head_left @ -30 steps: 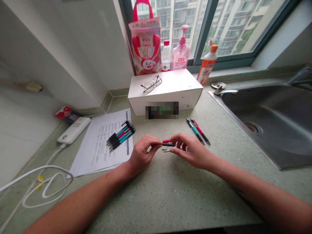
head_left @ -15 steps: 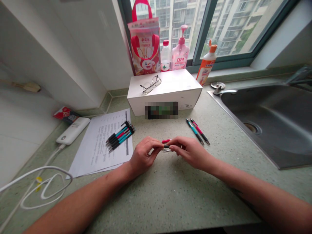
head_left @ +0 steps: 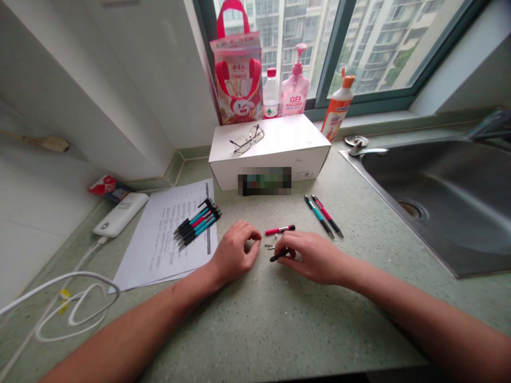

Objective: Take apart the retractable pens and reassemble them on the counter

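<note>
My right hand [head_left: 313, 256] pinches a black pen grip section [head_left: 279, 256] just above the counter, its end pointing left. My left hand [head_left: 236, 251] rests on the counter to its left, thumb and forefinger curled together at the tips; whether something small sits between them is hidden. Between and beyond the hands lies a red pen barrel [head_left: 279, 230] with a black end. Small metal pen parts [head_left: 270, 246] and a tiny pale piece lie close to my right fingertips. Farther right are a teal pen [head_left: 318, 215] and a red pen [head_left: 327, 215], side by side.
Several teal, red and black pens [head_left: 197, 223] lie on printed sheets [head_left: 159, 234] at left, near a white power bank [head_left: 121, 214] with a cable. A white box [head_left: 271, 138] bearing eyeglasses [head_left: 247, 139] stands behind. At right is a steel sink [head_left: 451, 213].
My hands have moved apart. The black grip section, earlier held between both hands, is now in my right hand, lower and nearer me. More of the red barrel shows.
</note>
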`<control>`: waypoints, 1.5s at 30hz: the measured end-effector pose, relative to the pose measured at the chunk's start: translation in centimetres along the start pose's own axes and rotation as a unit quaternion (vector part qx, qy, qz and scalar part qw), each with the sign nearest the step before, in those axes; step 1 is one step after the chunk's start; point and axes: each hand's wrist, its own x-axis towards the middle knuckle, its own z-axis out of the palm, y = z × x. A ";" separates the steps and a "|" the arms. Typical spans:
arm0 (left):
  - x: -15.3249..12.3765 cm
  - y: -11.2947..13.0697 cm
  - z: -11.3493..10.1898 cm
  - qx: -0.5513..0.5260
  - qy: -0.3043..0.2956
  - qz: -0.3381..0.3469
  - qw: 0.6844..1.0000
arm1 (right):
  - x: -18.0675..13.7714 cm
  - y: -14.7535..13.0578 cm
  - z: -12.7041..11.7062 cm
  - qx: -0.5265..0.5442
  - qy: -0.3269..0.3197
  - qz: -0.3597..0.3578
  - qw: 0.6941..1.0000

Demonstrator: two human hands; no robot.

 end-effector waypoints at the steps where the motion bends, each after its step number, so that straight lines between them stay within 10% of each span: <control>1: 0.0 0.0 0.1 0.016 -0.018 0.001 1.000 | 0.0 0.0 0.1 -0.015 -0.014 -0.006 1.000; 15: 0.0 -0.2 0.5 0.075 -0.044 0.003 0.996 | -0.2 0.6 0.4 -0.077 -0.030 -0.035 0.996; 28: 0.0 0.9 -0.1 -0.116 0.009 0.068 0.991 | 0.2 1.1 0.6 -0.088 0.132 -0.038 0.987; 45: -0.2 0.5 0.2 -0.108 0.061 0.073 0.990 | 0.1 -0.1 0.8 -0.041 0.149 -0.032 0.987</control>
